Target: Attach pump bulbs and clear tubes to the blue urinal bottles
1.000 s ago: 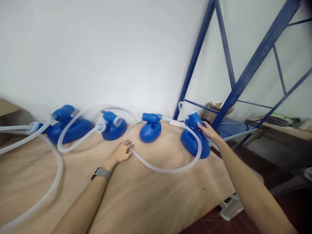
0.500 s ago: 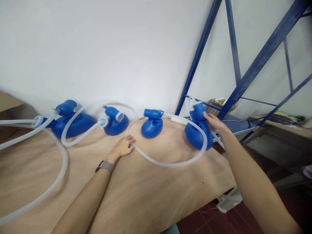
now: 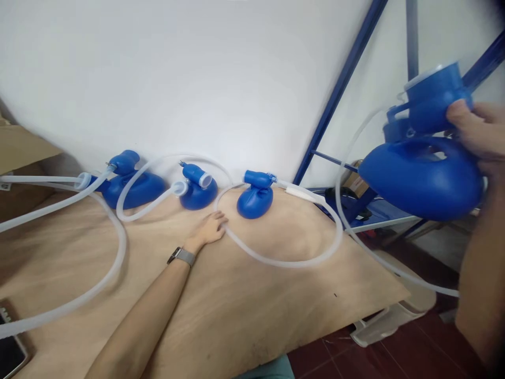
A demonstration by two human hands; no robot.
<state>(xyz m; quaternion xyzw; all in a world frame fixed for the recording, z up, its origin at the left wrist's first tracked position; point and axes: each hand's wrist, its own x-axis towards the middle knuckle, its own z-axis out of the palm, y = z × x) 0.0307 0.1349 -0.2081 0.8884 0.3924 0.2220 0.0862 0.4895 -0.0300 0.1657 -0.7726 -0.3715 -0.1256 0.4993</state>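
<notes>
My right hand (image 3: pixel 475 131) is closed round the neck of a blue plastic vessel (image 3: pixel 422 176) and holds it in the air at the right, off the table. A clear tube (image 3: pixel 363 247) trails down from it. My left hand (image 3: pixel 211 227) lies flat on the plywood table (image 3: pixel 236 310) with its fingers spread over another clear tube (image 3: pixel 276 260), which loops to a blue vessel (image 3: pixel 255 197) standing by the wall. A watch is on my left wrist.
Two more blue vessels (image 3: pixel 134 181) (image 3: pixel 197 188) with clear tubes (image 3: pixel 90 284) stand along the white wall. A blue metal rack (image 3: pixel 347 79) rises at the right. A dark phone (image 3: pixel 10 352) lies at the table's near left. A white object (image 3: pixel 379 323) sits on the red floor.
My right hand has lifted the rightmost blue vessel off the table and brought it up and toward me, with its tube trailing. My left hand has stayed on the tube.
</notes>
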